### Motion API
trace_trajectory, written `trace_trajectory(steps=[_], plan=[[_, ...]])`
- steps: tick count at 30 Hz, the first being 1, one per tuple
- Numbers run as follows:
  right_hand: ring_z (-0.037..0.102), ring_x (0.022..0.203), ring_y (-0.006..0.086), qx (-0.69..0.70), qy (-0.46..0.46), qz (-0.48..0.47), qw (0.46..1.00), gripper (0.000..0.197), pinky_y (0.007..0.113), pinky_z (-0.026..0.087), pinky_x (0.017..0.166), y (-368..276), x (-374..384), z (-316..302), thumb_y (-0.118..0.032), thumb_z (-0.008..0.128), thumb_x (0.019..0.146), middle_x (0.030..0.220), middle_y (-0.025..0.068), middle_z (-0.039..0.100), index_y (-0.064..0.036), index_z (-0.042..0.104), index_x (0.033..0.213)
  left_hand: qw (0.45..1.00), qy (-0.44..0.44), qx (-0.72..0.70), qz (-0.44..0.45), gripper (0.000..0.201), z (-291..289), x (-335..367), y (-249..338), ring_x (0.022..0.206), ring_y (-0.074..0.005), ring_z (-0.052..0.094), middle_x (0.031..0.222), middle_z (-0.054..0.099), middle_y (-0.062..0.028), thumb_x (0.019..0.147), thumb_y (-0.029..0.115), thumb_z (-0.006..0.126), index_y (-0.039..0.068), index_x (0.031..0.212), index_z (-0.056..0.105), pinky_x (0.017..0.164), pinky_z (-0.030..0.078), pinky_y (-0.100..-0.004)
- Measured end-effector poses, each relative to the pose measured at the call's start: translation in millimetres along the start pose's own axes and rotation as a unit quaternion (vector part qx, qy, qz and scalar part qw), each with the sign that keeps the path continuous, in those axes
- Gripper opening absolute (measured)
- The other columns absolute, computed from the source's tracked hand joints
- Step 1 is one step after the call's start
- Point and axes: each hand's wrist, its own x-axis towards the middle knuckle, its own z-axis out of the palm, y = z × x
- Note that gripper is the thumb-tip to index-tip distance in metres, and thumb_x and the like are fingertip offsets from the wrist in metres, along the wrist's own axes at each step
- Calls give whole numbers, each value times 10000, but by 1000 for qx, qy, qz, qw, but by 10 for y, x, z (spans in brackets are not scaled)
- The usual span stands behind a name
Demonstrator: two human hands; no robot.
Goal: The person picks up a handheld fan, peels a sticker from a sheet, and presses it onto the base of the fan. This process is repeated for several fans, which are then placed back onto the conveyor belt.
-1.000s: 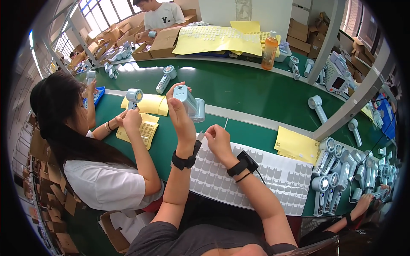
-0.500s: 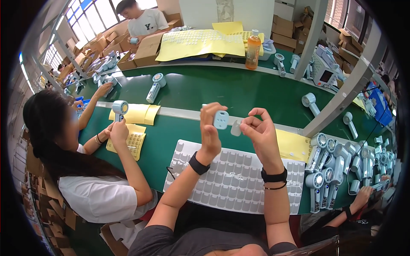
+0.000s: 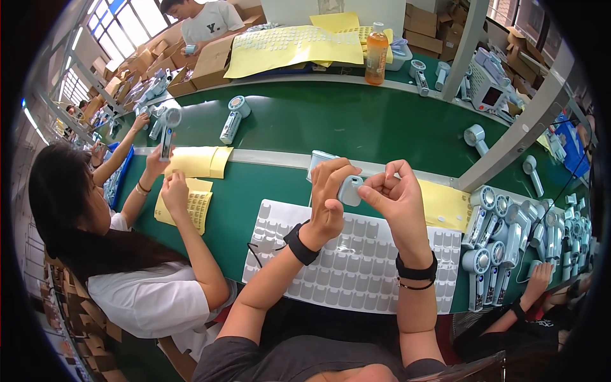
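Note:
My left hand is wrapped round a light blue plastic piece, raised above the bench; the fingers hide most of it. Its rounded end points toward my right hand. Thumb and forefinger of that hand pinch the edge of a grey sticker, which lies over or against this end face; whether it is stuck down I cannot tell. Below both hands, a white sheet of grey stickers lies on the green bench, with some places at its upper left peeled.
Light blue handheld fans crowd the right side, near another person's hand. On the left a co-worker holds a fan over yellow sheets. A metal post rises at right. An orange bottle stands at the back.
The grey sticker and the light blue piece's end, apart before, have come together. My left hand has moved slightly right and turned. The co-worker on the left has lifted the fan away.

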Motion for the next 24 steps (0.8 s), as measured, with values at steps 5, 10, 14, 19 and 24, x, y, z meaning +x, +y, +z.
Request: trace_trajectory(steps=[5, 10, 14, 19, 24], plan=[[600, 802, 102, -4, 13, 4, 1000, 402, 238, 496, 759, -1, -9, 5, 31, 722, 826, 857, 65, 634, -103, 363, 948, 1000, 5, 16, 10, 791, 5, -17, 8, 960, -286, 505, 1065, 563, -122, 989, 620, 70, 44, 1125, 594, 902, 339, -402], [608, 797, 102, -13, 18, 0, 1000, 411, 234, 503, 755, 12, -17, 0, 37, 724, 820, 856, 67, 637, -102, 359, 949, 1000, 3, 24, 14, 784, 10, -13, 28, 957, -284, 506, 1060, 562, -119, 989, 620, 76, 49, 1123, 596, 899, 337, -403], [612, 792, 101, -19, 22, -2, 1000, 410, 230, 506, 747, 18, -15, 1, 47, 717, 819, 851, 67, 636, -100, 358, 950, 1000, 2, 26, 13, 777, 7, -13, 31, 956, -284, 506, 1056, 562, -117, 989, 620, 85, 52, 1118, 598, 898, 336, -406], [616, 789, 97, -39, 32, -20, 999, 400, 224, 507, 733, 17, -26, 27, 56, 703, 821, 844, 67, 634, -95, 356, 950, 999, 1, 29, 23, 686, 9, -7, 41, 960, -284, 504, 1052, 560, -116, 1011, 572, 160, 53, 1112, 597, 900, 335, -411], [601, 758, 88, -80, 62, -30, 994, 403, 214, 498, 705, 32, -63, 80, 58, 703, 812, 830, 66, 626, -90, 355, 952, 997, -10, 63, 35, 564, 2, 4, 83, 960, -282, 507, 1050, 556, -129, 1022, 491, 226, 49, 1112, 564, 898, 339, -405]])
